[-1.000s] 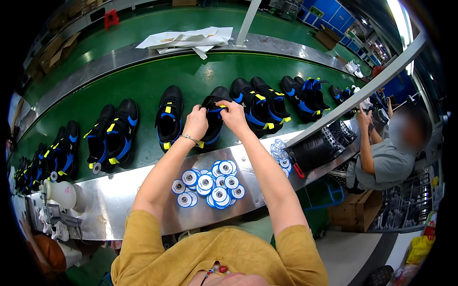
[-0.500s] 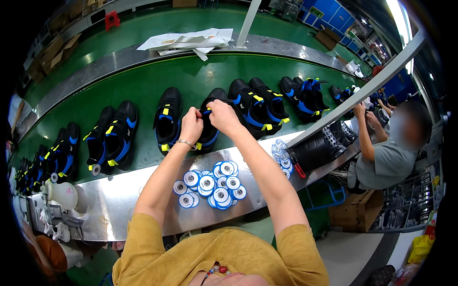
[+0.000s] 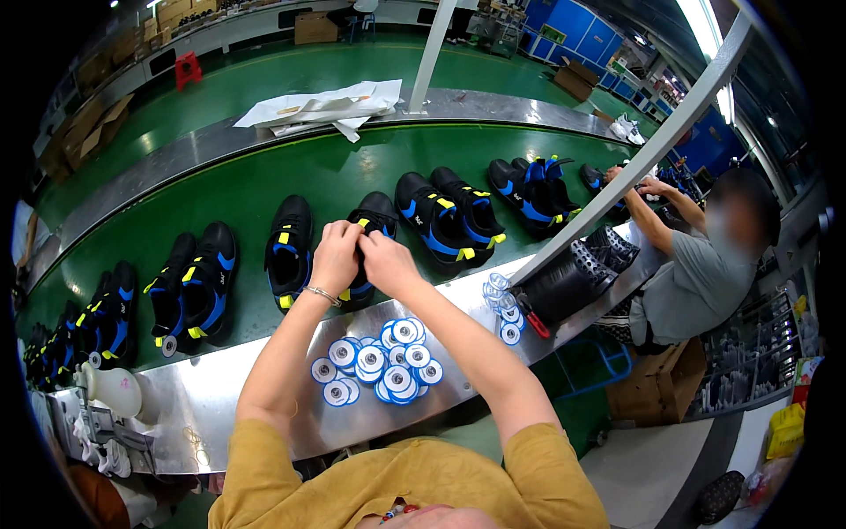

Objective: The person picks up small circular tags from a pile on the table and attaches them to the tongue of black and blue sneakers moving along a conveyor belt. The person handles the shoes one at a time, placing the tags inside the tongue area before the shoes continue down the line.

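Note:
A black sneaker with blue and yellow trim lies toe-away on the green belt, and both my hands bend over it. My left hand, with a bracelet at the wrist, has its fingers closed on the upper near the yellow tab. Against it, my right hand is closed too, its fingertips pinching the same spot. My fingers hide exactly what is pinched, along with much of the shoe's opening. The mate sneaker stands just left, apart from my hands. Round white discs with blue rims are heaped on the metal ledge between my forearms.
More sneaker pairs line the green belt on both sides. Right of the discs are clear rings, a black boot and red-handled pliers. A slanted post stands before a co-worker. White sheets lie beyond.
The view has shifted, so the belt sits lower and further left. My hands have drawn together over the sneaker, and its raised front part now lies flatter. The co-worker's hands have reached further out.

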A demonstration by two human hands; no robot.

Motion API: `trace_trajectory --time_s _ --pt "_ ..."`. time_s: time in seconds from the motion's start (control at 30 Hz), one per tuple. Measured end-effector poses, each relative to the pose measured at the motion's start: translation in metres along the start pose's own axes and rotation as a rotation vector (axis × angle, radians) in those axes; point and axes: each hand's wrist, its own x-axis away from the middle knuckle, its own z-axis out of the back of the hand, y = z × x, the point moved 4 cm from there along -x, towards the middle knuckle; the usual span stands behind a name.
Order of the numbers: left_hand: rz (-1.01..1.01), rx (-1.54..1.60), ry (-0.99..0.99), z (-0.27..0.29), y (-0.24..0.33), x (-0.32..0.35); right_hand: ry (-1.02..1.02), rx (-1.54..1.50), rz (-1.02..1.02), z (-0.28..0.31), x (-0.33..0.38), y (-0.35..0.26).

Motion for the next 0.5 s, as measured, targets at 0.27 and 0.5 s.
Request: trace_trajectory --time_s 0.27,0.5 --pt "-0.08 -0.359 -0.123 -0.006 0.005 -0.007 0.056 -0.815 -0.836 0.006 0.017 0.05" --pt "-0.081 -0.249 0.052 0.015 0.004 0.015 0.072 -1.497 -0.926 0.017 0.004 0.028"
